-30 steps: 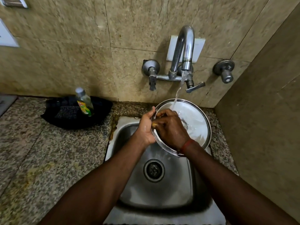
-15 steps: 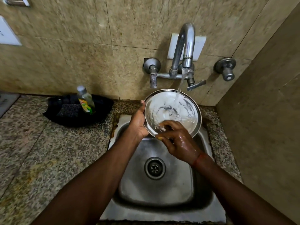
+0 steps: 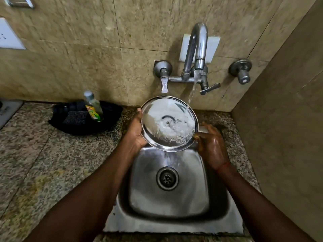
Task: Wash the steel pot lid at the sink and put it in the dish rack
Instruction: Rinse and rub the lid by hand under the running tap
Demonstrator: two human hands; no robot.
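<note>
Round steel lid (image 3: 168, 123) under water stream; left hand (image 3: 135, 131) grips rim, wet right hand (image 3: 212, 145) loosely open beside rim.

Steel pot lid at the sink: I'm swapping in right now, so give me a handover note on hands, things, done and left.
Left hand: grips the round steel pot lid by its left rim, tilted over the steel sink.
Right hand: wet, fingers at the lid's lower right rim; grip unclear.
Curved chrome tap is running onto the lid; water drains into the basin.
Done: rinsing under way.
Left: finish the rinse, then rack it. No dish rack is in view.
</note>
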